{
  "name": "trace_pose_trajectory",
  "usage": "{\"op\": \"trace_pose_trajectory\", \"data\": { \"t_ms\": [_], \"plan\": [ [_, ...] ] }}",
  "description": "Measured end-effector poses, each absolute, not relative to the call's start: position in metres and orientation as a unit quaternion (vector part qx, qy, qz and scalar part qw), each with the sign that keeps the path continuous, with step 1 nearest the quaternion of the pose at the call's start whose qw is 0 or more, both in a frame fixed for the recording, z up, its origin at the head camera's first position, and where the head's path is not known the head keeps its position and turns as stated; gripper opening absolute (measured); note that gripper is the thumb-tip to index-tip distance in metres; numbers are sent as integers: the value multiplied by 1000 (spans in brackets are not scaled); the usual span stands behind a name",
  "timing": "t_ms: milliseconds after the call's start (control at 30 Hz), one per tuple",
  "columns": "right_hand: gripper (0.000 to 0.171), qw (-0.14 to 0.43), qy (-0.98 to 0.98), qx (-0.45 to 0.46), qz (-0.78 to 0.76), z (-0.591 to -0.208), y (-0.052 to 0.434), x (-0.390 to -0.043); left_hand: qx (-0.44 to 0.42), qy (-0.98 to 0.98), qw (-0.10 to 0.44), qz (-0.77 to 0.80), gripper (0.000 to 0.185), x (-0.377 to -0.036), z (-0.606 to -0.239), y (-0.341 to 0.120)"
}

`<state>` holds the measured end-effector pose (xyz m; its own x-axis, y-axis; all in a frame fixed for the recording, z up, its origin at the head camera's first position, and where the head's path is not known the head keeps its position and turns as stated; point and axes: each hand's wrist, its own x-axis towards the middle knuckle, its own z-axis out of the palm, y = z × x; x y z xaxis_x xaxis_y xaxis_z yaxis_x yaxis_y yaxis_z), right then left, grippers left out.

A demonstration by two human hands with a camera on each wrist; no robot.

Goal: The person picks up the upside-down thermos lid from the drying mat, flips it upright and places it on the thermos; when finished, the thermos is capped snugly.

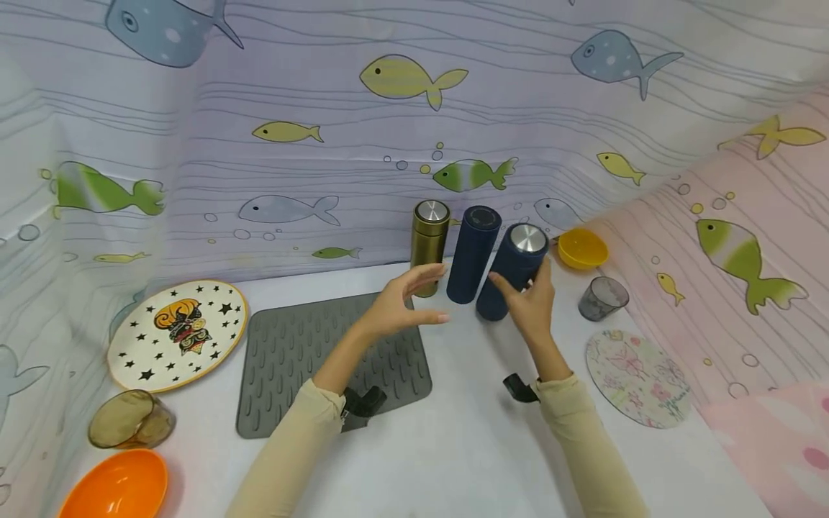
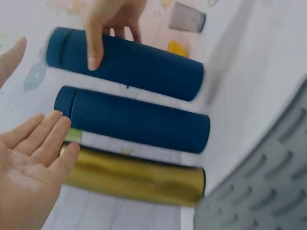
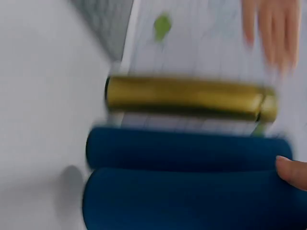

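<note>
Three tall flasks stand close together at the back of the white table point(image 1: 453, 446): a gold flask point(image 1: 429, 244), a dark blue flask point(image 1: 473, 253) in the middle, and a second blue flask point(image 1: 514, 270) with a silver cap. The right hand point(image 1: 532, 302) grips that second blue flask, fingers and thumb curled round its body; the flask leans, its cap tipped away from the palm. In the left wrist view an index finger point(image 2: 93, 45) lies across its upper end. The left hand point(image 1: 404, 302) hovers with fingers spread and nearly straight, holding nothing, its fingertips just beside the gold flask and in front of the middle blue one. Under its wrist lies a grey ribbed mat point(image 1: 304, 360). Beyond the right hand's fingers sit a yellow bowl point(image 1: 583, 248) and a grey cup point(image 1: 602, 297); nearer its wrist lies a floral round mat point(image 1: 637, 378).
</note>
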<state>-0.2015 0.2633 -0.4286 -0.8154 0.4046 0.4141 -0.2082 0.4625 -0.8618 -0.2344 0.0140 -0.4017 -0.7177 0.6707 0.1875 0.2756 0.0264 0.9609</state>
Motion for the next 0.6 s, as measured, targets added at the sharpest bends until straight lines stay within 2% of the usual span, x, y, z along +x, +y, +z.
{"op": "trace_pose_trajectory", "data": {
  "t_ms": [200,433,500,600],
  "plan": [
    [85,304,-804,-126,496,-446,308,-240,319,704,139,619,75,-216,-410,-11],
    [83,273,-812,-144,495,-449,329,-249,307,707,125,625,73,-221,-413,-21],
    [90,264,-818,-143,491,-446,333,-249,304,708,125,625,73,-226,-413,-24],
    [104,285,-828,-139,462,-429,333,-246,297,724,117,611,76,-235,-408,-32]
  ]
}}
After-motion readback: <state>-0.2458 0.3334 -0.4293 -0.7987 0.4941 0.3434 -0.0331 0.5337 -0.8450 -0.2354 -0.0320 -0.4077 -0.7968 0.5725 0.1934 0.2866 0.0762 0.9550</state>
